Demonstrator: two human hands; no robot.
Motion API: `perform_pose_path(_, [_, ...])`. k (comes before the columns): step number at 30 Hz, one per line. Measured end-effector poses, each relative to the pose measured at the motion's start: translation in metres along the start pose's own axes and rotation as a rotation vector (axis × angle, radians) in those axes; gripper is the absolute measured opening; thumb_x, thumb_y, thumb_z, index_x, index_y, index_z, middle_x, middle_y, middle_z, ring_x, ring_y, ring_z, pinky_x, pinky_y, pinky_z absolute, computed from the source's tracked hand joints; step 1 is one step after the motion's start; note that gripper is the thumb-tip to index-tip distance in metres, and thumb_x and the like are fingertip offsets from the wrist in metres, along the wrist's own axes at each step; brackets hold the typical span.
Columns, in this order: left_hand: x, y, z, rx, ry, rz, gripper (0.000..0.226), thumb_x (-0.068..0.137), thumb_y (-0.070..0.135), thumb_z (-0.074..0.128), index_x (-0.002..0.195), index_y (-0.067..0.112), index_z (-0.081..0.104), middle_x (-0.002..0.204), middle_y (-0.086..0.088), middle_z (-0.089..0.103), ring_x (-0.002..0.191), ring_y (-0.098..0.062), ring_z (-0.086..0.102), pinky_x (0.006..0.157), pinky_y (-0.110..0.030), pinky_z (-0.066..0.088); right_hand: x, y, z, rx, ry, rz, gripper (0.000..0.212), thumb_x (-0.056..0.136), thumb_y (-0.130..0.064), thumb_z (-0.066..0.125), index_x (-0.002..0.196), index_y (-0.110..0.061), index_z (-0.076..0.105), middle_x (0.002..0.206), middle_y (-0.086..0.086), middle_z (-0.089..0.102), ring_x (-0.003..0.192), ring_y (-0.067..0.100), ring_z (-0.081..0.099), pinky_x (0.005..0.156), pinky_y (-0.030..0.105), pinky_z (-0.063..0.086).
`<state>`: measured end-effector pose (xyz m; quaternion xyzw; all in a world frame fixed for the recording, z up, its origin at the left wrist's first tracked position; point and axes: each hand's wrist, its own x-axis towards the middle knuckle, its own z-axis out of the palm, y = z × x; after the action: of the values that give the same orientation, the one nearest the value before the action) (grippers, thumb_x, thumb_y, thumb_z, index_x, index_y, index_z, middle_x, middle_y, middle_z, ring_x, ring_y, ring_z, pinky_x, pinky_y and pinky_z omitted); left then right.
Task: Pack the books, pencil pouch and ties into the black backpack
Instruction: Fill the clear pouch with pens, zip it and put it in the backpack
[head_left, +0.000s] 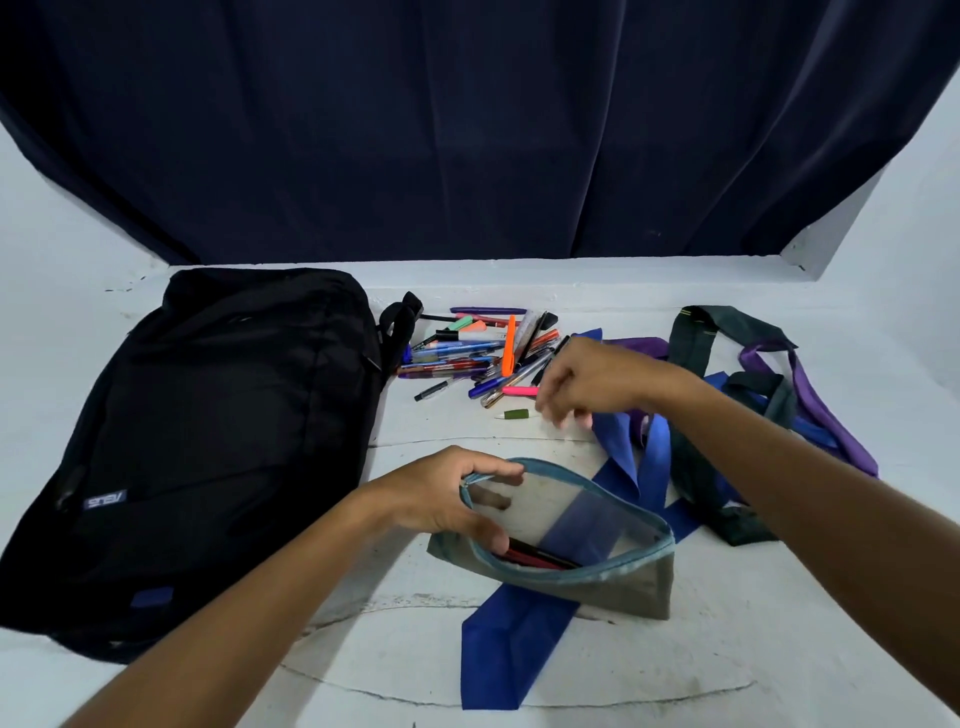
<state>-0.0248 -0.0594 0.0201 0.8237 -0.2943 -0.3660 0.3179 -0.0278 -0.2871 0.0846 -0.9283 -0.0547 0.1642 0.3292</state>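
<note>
The left hand (441, 499) grips the near-left rim of the pencil pouch (571, 551), fingers (498, 470) curled over the edge and the thumb inside, and that looks like the point of it: the mouth is propped wide so pens can drop straight in. A couple of dark and red pens (540, 558) already lie along its bottom. The right hand (587, 384) hovers by the near edge of the pen pile (478, 353), fingers loosely bent and blurred; whether they hold a pen cannot be told. A small green cap (517, 414) lies just left of it. The pouch sits on a blue tie (514, 644), whose band shows through the clear side. More ties (769, 384), purple and dark green, tangle to the right, partly under the right forearm. The black backpack (218, 447) lies flat at left on the bench (571, 691), seemingly zipped; its opening is hard to make out. No books show anywhere.
</note>
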Motion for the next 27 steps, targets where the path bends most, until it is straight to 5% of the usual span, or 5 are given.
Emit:
perform_pose_path(7, [0.001,-0.003,-0.012,-0.048,0.021,-0.008,0.084,0.067,0.031,0.087,0.141,0.03,0.049,0.14,0.018,0.05,0.124,-0.002,0.053,0.109,-0.029,0.041,0.056,0.049,0.006,0.035,0.232,0.055,0.015,0.087,0.005,0.063,0.092,-0.001,0.075,0.074,-0.005,0.067,0.063,0.002,0.059,0.064,0.018,0.047])
perform_pose_path(12, [0.009,-0.012,-0.018,-0.159,0.022,-0.029,0.118,0.031,0.067,0.087,0.139,0.033,0.051,0.137,0.022,0.052,0.115,0.002,0.06,0.103,-0.028,0.044,0.089,0.061,0.021,-0.052,0.246,0.065,0.017,0.087,0.0,0.067,0.102,-0.002,0.074,0.098,0.007,0.071,0.075,0.012,0.065,0.072,0.024,0.05])
perform_pose_path(18, [0.011,-0.008,-0.019,-0.198,0.02,-0.055,0.086,0.066,0.024,0.085,0.143,0.024,0.046,0.142,0.011,0.051,0.118,-0.006,0.06,0.105,-0.029,0.046,0.109,0.068,0.027,-0.269,0.219,0.092,0.024,0.084,-0.008,0.073,0.107,-0.011,0.075,0.107,0.001,0.07,0.087,0.015,0.063,0.076,0.029,0.053])
perform_pose_path(23, [0.011,-0.01,-0.022,-0.21,0.033,-0.051,0.098,0.054,0.037,0.083,0.144,0.023,0.045,0.14,0.014,0.051,0.117,-0.004,0.06,0.105,-0.027,0.046,0.114,0.075,0.026,-0.309,0.168,0.047,0.019,0.086,-0.006,0.066,0.1,-0.012,0.077,0.102,0.002,0.073,0.086,0.015,0.064,0.069,0.026,0.051])
perform_pose_path(27, [0.008,-0.009,-0.022,-0.191,0.038,-0.053,0.1,0.053,0.041,0.083,0.144,0.025,0.045,0.138,0.019,0.051,0.115,0.0,0.06,0.106,-0.027,0.045,0.1,0.06,0.006,-0.031,0.332,-0.025,0.016,0.086,0.002,0.063,0.089,-0.007,0.076,0.082,0.003,0.07,0.069,0.011,0.063,0.059,0.015,0.045])
